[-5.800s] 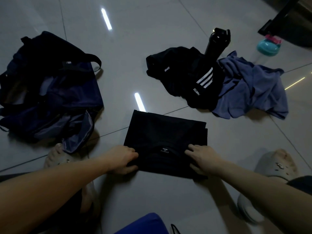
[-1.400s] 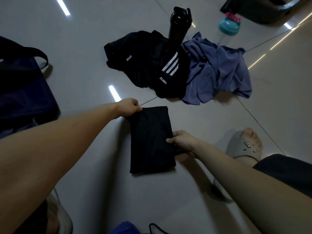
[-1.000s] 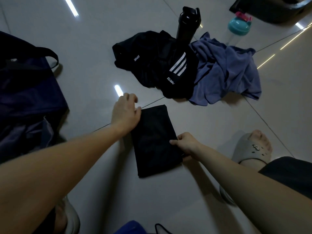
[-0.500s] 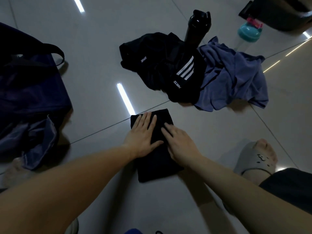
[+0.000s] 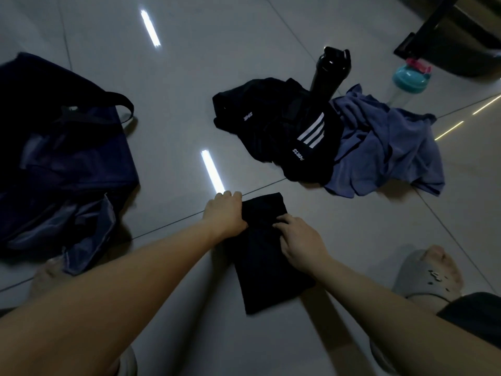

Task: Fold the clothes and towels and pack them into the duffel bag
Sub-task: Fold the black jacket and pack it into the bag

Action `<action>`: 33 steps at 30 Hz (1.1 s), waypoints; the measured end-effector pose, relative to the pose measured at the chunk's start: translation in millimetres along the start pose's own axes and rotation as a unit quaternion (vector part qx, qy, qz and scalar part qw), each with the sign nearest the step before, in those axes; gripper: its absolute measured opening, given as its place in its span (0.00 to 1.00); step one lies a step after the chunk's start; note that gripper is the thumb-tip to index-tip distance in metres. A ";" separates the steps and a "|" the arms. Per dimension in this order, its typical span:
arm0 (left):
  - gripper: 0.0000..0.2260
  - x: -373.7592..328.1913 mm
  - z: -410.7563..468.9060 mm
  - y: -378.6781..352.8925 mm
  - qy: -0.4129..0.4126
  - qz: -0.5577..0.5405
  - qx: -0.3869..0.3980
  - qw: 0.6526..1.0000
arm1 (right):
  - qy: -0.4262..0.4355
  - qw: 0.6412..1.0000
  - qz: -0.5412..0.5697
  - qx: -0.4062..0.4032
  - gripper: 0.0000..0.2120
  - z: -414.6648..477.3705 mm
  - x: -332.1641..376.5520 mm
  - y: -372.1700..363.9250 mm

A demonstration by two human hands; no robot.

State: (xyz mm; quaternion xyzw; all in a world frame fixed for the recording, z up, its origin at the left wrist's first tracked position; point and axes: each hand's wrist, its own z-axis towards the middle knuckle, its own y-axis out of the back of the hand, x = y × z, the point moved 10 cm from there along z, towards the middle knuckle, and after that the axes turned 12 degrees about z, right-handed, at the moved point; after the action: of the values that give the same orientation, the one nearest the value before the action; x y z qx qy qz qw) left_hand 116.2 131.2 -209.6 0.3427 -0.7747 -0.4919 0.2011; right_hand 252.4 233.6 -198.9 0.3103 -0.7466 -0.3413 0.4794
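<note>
Palms are no longer pressing flat: your left hand (image 5: 225, 213) is gripping the folded black garment (image 5: 267, 270) at its far corner, and your right hand (image 5: 298, 237) is pinching its top. It's lying on the floor (image 5: 360, 240), right of the duffel bag (image 5: 67, 158); you're probably lifting next.

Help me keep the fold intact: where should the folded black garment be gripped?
Take the garment by its two long edges near mid-length, left hand sliding under from the left, right hand from the right. It lies flat on the floor as a narrow, limp strip, so lifted by one end it would likely droop and unfold.
</note>
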 end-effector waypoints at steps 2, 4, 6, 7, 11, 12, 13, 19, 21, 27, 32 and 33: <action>0.29 7.1 0.9 -11.5 0.041 -0.034 0.073 0.996 | -0.024 0.999 0.032 -0.021 0.16 6.5 -2.8 9.3; 0.24 7.4 -0.2 -23.4 0.048 -0.056 0.134 0.988 | -0.051 0.997 0.055 -0.024 0.15 11.8 -6.9 13.0; 0.19 4.5 -0.6 -29.6 0.036 -0.078 0.156 0.984 | -0.083 0.994 0.070 -0.020 0.17 18.1 -11.2 15.5; 0.16 1.9 -0.4 -29.1 0.024 -0.091 0.155 0.983 | -0.100 0.991 0.085 -0.021 0.19 22.0 -14.4 16.7; 0.10 -6.8 -1.8 -10.2 -0.044 -0.169 0.130 0.976 | -0.158 0.969 0.190 -0.015 0.41 41.3 -28.4 19.0; 0.10 -8.5 -2.7 -3.5 -0.065 -0.175 0.127 0.974 | -0.165 0.957 0.239 -0.008 0.45 45.6 -30.9 19.2; 0.11 -10.2 -4.0 2.8 -0.087 -0.171 0.125 0.973 | -0.169 0.941 0.294 0.001 0.46 49.1 -32.3 20.0; 0.14 -7.8 -10.6 29.9 -0.147 -0.166 0.122 0.968 | -0.201 0.852 0.470 0.118 0.29 59.9 -27.8 17.6; 0.14 -0.1 -11.4 37.3 -0.141 -0.179 0.118 0.967 | -0.199 0.839 0.482 0.157 0.18 58.7 -24.6 14.2; 0.10 44.0 -18.8 84.1 -0.050 -0.252 0.060 0.964 | -0.122 0.864 0.464 0.154 0.11 63.4 12.3 60.9; 0.08 72.6 -41.9 166.7 -0.017 -0.383 -0.087 0.920 | 0.008 0.896 0.443 -0.017 0.11 59.5 66.1 152.3; 0.09 77.2 -47.1 179.3 -0.018 -0.403 -0.120 0.907 | 0.037 0.895 0.441 -0.049 0.10 54.3 75.9 166.8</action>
State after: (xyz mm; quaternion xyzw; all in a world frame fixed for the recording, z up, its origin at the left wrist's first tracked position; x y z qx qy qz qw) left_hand 34.3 96.0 -29.8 0.5903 -0.5089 -0.6265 0.0111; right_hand 152.9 280.9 -42.6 -0.0623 -0.7711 -0.1190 0.6224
